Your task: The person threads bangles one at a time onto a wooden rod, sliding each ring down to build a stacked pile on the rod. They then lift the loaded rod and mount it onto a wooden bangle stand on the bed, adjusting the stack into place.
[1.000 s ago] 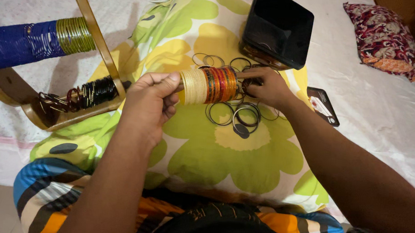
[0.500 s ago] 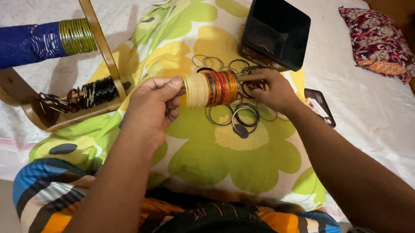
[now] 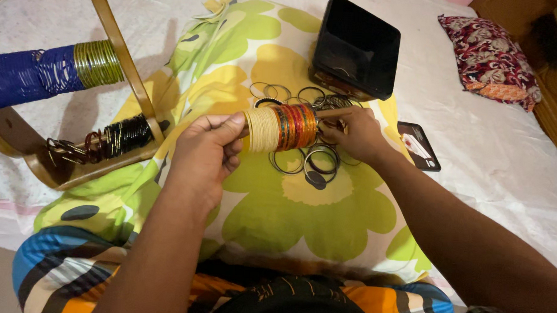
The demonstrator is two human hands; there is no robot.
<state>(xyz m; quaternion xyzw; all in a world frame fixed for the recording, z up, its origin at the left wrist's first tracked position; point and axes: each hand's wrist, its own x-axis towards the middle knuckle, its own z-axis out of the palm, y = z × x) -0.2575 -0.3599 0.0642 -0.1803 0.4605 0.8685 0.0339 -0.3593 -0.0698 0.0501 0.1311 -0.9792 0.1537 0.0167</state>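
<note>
A white bedsheet (image 3: 513,164) covers the bed, and on it lies a large pillow (image 3: 288,218) with green and yellow flower print, which fills the middle of the view. At the far left stands a wooden bangle stand (image 3: 124,65); its upper rod carries blue bangles (image 3: 22,79) and a group of green-gold bangles (image 3: 98,64), and its lower rod carries black bangles (image 3: 126,136) and some dark red ones. At the far right lies a small cushion (image 3: 488,59) with a red flower pattern. A black square box (image 3: 356,47) stands open on the far side of the pillow. Just right of the pillow, a small dark card (image 3: 419,146) lies flat on the sheet.

Above the middle of the pillow, both hands hold one stack of bangles (image 3: 281,128) between them, lying sideways. The left hand (image 3: 205,157) grasps the left end of the stack, where the bangles are cream-yellow, with thumb and fingers closed around it. The right hand (image 3: 353,133) grips the right end, where the bangles are red, orange and green; its fingers are closed on the stack. Under the stack and a little farther, loose thin bangles (image 3: 312,161) lie scattered on the pillow, some overlapping each other.
</note>
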